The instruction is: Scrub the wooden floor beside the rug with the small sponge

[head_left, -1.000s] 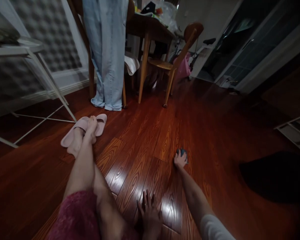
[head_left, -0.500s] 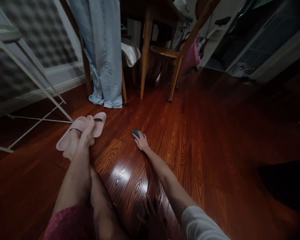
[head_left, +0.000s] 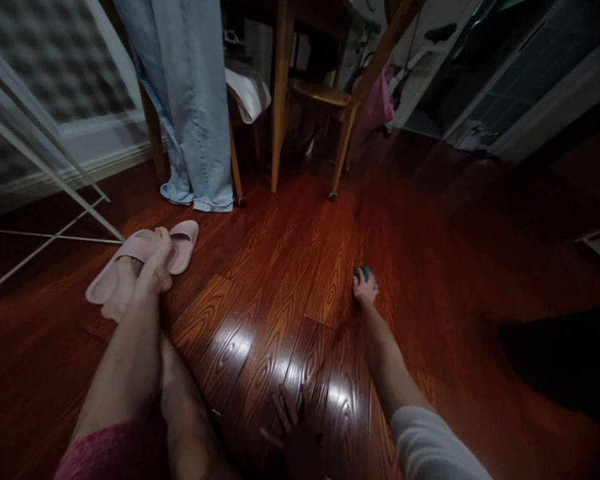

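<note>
My right hand (head_left: 367, 288) reaches forward over the wooden floor (head_left: 290, 267), closed on a small dark teal cloth (head_left: 364, 272) that it presses against the boards. Most of the cloth is hidden under the fingers. In shadow at the bottom middle, my left hand (head_left: 293, 427) is propped near the floor, its fingers spread and nothing in it.
Pink slippers (head_left: 111, 270) lie at the left by my crossed feet. Blue jeans (head_left: 195, 120) hang down by a chair, beside a table leg (head_left: 281, 100). A white metal rack (head_left: 50, 143) stands on the left. Further back are a wooden chair (head_left: 347, 140) and a pink bag (head_left: 377, 100).
My right hand has swept the cloth to the right across the floor. The view has turned slightly right, and my left hand remains spread in the shadow.
</note>
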Motion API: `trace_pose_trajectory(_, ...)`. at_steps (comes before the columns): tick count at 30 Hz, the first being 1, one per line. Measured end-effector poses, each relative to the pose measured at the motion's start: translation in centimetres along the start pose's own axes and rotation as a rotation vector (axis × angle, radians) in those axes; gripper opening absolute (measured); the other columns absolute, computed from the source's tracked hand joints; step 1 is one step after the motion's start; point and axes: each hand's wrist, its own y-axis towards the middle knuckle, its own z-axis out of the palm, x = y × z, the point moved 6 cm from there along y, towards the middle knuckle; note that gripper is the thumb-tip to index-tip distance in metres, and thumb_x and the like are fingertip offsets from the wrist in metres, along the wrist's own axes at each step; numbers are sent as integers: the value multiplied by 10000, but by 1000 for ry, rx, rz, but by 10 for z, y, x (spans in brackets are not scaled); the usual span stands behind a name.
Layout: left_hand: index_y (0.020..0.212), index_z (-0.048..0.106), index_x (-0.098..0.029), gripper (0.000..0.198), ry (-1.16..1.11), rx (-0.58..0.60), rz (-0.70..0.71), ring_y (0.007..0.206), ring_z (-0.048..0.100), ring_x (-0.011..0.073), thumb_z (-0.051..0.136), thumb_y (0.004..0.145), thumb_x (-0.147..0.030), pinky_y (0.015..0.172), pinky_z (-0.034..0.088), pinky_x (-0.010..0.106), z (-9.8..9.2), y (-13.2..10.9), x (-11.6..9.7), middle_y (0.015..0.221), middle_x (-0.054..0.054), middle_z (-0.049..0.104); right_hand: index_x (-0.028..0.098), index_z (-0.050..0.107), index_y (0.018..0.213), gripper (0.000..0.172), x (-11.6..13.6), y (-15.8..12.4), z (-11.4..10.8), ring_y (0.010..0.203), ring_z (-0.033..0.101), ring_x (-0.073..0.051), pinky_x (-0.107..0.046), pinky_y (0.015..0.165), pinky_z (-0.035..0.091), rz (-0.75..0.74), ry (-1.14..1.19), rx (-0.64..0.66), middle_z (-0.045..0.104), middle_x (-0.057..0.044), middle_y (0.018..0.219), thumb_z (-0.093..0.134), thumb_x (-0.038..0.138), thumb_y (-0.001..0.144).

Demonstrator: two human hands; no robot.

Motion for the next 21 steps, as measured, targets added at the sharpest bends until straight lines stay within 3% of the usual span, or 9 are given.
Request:
trace_pose_trajectory(4, 1514, 304, -428, 871, 33, -2, -11, 1479, -26, 438, 462, 701, -696, 1071, 179, 663, -4, -4, 3, 1587, -80, 362, 173, 322, 1553, 601, -100, -31, -15, 1455, 243, -270, -511, 1117, 226, 185, -16, -56, 269, -236, 1591, 191, 416, 1019)
trace_pose_trajectory(6, 1479, 346, -476, 773, 54, -2, -28, 1476, 11, 438, 454, 743, -684, 1026, 225, 681, 4, -12, -1, 1517, -104, 467, 191, 321, 1556, 602, -127, -48, -16, 1465, 236, -264, -494, 1128, 225, 229, -21, -76, 266, -220, 1596, 191, 422, 1015)
trace_pose_trajectory(9, 1434, 435, -481, 646, 83, 30, -1, 1472, 119, 455, 510, 814, -647, 1027, 296, 667, 33, -34, -23, 1470, -84, 531, 237, 313, 1560, 596, -140, -75, -9, 1470, 240, -260, -495, 1138, 233, 258, -25, -91, 267, -185, 1604, 187, 436, 1012)
trace_pose_trajectory(11, 1379, 530, -407, 506, 111, 49, 33, 1412, 336, 426, 570, 897, -557, 1014, 405, 623, 57, -51, -43, 1440, -4, 554, 280, 302, 1561, 585, -134, -97, 1, 1470, 252, -264, -521, 1142, 237, 218, -25, -91, 277, -153, 1606, 188, 439, 1010)
trace_pose_trajectory(12, 1336, 567, -346, 435, 118, 56, 47, 1319, 467, 375, 602, 926, -488, 977, 471, 588, 67, -60, -53, 1398, 51, 574, 300, 294, 1562, 579, -126, -111, 6, 1473, 251, -266, -533, 1144, 235, 166, -23, -89, 279, -136, 1609, 189, 438, 1009)
trace_pose_trajectory(14, 1258, 592, -251, 342, 129, 58, 69, 1130, 593, 280, 634, 947, -386, 891, 548, 506, 83, -73, -68, 1298, 96, 608, 323, 277, 1565, 573, -103, -145, 18, 1486, 233, -269, -551, 1154, 223, 12, -13, -82, 273, -110, 1620, 191, 433, 1009)
trace_pose_trajectory(18, 1245, 594, -232, 322, 155, 39, 76, 1093, 610, 245, 628, 956, -369, 891, 553, 457, 93, -90, -80, 1280, 87, 607, 338, 267, 1567, 562, -35, -232, 39, 1510, 183, -264, -539, 1174, 211, -312, 29, -37, 237, -80, 1646, 230, 431, 1014)
trace_pose_trajectory(21, 1425, 472, -354, 518, 181, -1, 35, 1345, 427, 414, 607, 940, -473, 975, 432, 692, 93, -98, -83, 1492, 132, 469, 359, 257, 1566, 549, 20, -284, 47, 1520, 157, -242, -510, 1187, 201, -495, 62, 5, 220, -55, 1656, 259, 421, 1020)
